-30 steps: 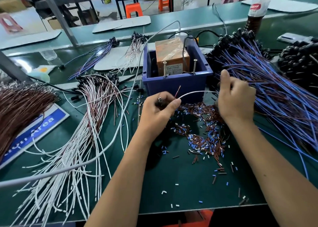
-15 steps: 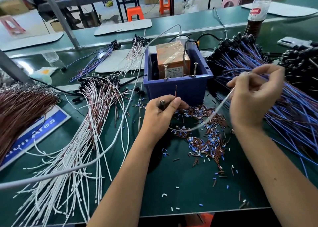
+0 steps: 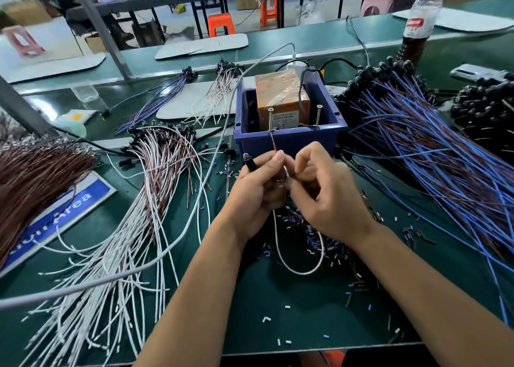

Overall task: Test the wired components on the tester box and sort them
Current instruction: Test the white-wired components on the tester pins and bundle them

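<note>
**Both hands on one wired component, just in front of the tester box**

Left hand [image 3: 257, 188] grips a wired component [image 3: 250, 163]: black head sticks out above the fist on the left, brown lead [image 3: 273, 143] runs up from the fingertips to the near-left screw post [image 3: 270, 117] of the tester box [image 3: 282, 99]; contact looks made, hard to be sure. Right hand [image 3: 326, 197] sits against the left, fingers curled, pinching the white lead [image 3: 299, 270], which loops down onto the bench [image 3: 278, 311] below both hands.

Tester box sits in a blue bin [image 3: 289, 141], centre of the bench, just beyond the hands. Second screw post [image 3: 319, 115] at near-right, nothing on it.

White/brown-wired pile [image 3: 133, 227] left of the hands. Blue-wired pile [image 3: 434, 155] right. Cut insulation bits [image 3: 328, 244] scattered under and near the hands. Bottle [image 3: 421, 19] far right.
</note>
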`<state>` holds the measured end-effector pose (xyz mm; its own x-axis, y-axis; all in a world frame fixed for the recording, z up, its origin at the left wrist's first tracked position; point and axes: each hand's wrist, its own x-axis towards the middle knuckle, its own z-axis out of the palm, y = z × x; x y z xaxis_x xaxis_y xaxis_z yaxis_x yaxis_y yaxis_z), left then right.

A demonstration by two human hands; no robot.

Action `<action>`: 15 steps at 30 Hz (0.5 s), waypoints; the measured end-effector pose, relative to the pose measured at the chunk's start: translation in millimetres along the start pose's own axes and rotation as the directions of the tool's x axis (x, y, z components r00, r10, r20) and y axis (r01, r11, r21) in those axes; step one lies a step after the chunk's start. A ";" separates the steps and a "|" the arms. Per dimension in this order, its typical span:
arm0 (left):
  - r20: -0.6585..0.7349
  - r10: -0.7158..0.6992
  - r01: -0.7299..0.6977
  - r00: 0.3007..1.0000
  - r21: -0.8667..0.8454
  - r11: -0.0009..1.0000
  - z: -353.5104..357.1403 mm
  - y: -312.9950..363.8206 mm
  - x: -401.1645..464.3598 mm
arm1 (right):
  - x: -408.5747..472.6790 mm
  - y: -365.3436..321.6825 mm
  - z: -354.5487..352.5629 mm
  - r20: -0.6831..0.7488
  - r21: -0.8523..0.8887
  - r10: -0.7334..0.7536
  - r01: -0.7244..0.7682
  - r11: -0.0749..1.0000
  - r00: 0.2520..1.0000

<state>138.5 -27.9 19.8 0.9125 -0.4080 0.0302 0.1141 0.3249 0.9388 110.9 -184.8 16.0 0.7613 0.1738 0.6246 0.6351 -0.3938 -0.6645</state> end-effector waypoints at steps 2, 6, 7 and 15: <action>-0.032 -0.019 0.019 0.999 0.000 1.000 -0.3 1.2 -1.1 | -0.7 0.7 -0.4 0.044 -0.009 0.024 -0.023 1.000 0.999; -0.170 -0.026 0.033 0.985 0.037 0.999 4.1 0.8 0.0 | -2.4 -2.3 -1.0 0.047 0.030 0.056 -0.058 0.998 0.997; -0.184 -0.012 0.016 0.983 0.024 1.000 4.9 0.8 0.5 | -2.1 -3.8 -0.3 0.012 0.071 0.079 -0.079 0.994 0.997; 0.357 -0.060 0.216 0.932 -0.414 0.884 -3.6 12.1 -9.4 | 3.2 3.0 -3.2 0.095 0.353 0.344 -0.355 0.866 0.934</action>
<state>132.8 -17.1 29.6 0.7037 -0.7043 0.0940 0.4605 0.5528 0.6945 114.8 -188.4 17.3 0.9422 0.1129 0.3155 0.3255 -0.0838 -0.9418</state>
